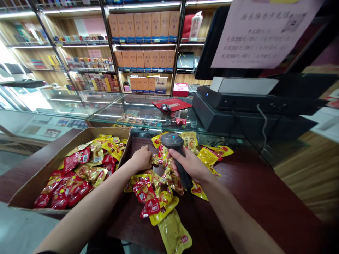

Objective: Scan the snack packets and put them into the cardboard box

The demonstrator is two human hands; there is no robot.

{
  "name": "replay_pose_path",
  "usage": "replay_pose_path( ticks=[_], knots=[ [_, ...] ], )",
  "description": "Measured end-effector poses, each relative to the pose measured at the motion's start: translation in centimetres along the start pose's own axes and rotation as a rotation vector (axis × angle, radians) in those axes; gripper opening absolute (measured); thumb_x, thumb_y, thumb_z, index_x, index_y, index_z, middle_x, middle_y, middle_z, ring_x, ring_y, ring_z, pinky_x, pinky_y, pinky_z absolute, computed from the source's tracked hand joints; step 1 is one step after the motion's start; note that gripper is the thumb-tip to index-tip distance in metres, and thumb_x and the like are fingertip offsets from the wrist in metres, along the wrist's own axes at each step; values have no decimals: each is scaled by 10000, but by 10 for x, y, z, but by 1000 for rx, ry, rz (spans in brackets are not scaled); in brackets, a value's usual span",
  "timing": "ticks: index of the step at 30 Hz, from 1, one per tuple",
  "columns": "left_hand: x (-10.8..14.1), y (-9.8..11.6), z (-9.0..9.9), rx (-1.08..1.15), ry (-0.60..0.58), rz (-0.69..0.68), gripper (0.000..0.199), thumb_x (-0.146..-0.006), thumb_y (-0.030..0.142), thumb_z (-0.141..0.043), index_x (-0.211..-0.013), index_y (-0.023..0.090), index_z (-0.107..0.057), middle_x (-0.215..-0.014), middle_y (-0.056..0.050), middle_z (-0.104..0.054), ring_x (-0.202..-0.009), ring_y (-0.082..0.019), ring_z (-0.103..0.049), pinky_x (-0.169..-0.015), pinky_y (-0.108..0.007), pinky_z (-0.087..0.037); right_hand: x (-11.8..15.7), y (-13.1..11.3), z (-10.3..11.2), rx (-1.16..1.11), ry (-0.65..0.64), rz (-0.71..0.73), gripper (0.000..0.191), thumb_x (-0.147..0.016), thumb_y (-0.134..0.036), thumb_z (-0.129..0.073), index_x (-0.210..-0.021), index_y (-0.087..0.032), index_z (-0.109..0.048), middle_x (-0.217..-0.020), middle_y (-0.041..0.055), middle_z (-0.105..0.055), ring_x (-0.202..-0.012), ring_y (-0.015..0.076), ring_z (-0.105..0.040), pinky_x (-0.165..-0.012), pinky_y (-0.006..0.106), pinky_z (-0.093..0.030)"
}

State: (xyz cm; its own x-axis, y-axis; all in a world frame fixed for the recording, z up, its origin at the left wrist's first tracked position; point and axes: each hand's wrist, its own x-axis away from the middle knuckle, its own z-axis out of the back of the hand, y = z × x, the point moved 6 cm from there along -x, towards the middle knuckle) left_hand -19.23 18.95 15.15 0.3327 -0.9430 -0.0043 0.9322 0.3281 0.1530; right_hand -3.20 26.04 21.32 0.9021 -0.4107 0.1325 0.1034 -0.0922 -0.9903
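Note:
A dark grey barcode scanner (172, 141) is gripped by its handle in my right hand (192, 164), its head facing away over the heap of snack packets. My left hand (142, 159) is closed, fingers curled, on a small gold snack packet (154, 159) just left of the scanner. Around and below both hands lie red packets (145, 190), yellow packets (208, 157) and a large gold packet (174, 231) near the counter's front. To the left of my left hand stands an open cardboard box (16, 195) filled with red, yellow and gold packets.
The packets rest on a dark red-brown counter (246, 197). Behind it is a glass display case (127, 109) with a computer mouse (166, 108) on a red mat (180, 103). A monitor and black cash drawer (225, 118) stand at the right. Stocked shelves (143, 46) line the back.

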Motion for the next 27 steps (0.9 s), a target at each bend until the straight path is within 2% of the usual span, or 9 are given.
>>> replay_pose_path(
  ticks=[4,6,8,12,14,16,18,23,27],
  knots=[
    [-3,-17,13,208,105,130,33,-605,221,-698,-625,197,-707,-685,-96,-656,-734,-272,-647,-714,-335,-476,1,1,-1,2,-7,-13,413,-817,-604,-634,-853,-209,-517,-506,-69,-559,-373,93,-523,-370,186,-387],
    [-6,-30,22,404,168,174,51,-609,232,-698,-571,205,-677,-566,-38,-609,-624,-220,-615,-643,-296,-454,2,1,-1,8,2,-19,410,-815,-605,-634,-853,-212,-520,-512,-68,-563,-373,94,-525,-368,189,-390],
    [-9,-45,26,672,192,250,130,-652,297,-694,-576,197,-660,-542,-7,-591,-564,-178,-582,-574,-264,-435,2,2,-1,16,6,-31,411,-814,-607,-632,-853,-213,-525,-515,-66,-566,-371,95,-524,-363,189,-390],
    [-10,-60,13,1283,77,489,238,-626,367,-775,-696,174,-656,-646,-7,-647,-553,-132,-578,-503,-224,-445,1,2,-4,31,3,-38,418,-810,-610,-634,-849,-209,-525,-513,-67,-562,-360,89,-518,-352,180,-377],
    [-10,-54,8,1452,-23,503,314,-575,360,-839,-746,167,-661,-684,-14,-661,-562,-121,-582,-496,-219,-463,2,2,-5,41,-3,-34,408,-825,-601,-621,-834,-204,-527,-514,-65,-558,-357,85,-516,-348,176,-380],
    [-9,-48,8,1529,-82,467,377,-546,364,-878,-786,160,-673,-718,-24,-675,-584,-122,-598,-512,-231,-493,2,3,-5,49,-14,-27,389,-849,-583,-601,-825,-200,-533,-518,-64,-557,-357,81,-516,-347,172,-387],
    [-9,-46,10,1567,-78,445,423,-523,362,-901,-819,152,-684,-770,-43,-698,-635,-137,-628,-554,-253,-528,2,5,-5,50,-32,-29,362,-869,-556,-593,-833,-202,-530,-521,-65,-558,-362,78,-521,-351,168,-398],
    [-9,-53,20,1557,119,441,537,-446,364,-934,-870,156,-677,-838,-47,-713,-700,-147,-652,-552,-224,-521,-3,20,-8,69,-73,-82,298,-901,-501,-586,-878,-213,-511,-523,-67,-570,-364,86,-533,-353,175,-422],
    [-9,-55,22,1524,179,432,618,-434,405,-931,-933,158,-661,-865,-45,-711,-720,-154,-662,-554,-230,-518,-3,25,-14,87,-97,-83,292,-904,-490,-588,-874,-213,-501,-507,-71,-559,-346,90,-517,-333,181,-406]
  ],
)
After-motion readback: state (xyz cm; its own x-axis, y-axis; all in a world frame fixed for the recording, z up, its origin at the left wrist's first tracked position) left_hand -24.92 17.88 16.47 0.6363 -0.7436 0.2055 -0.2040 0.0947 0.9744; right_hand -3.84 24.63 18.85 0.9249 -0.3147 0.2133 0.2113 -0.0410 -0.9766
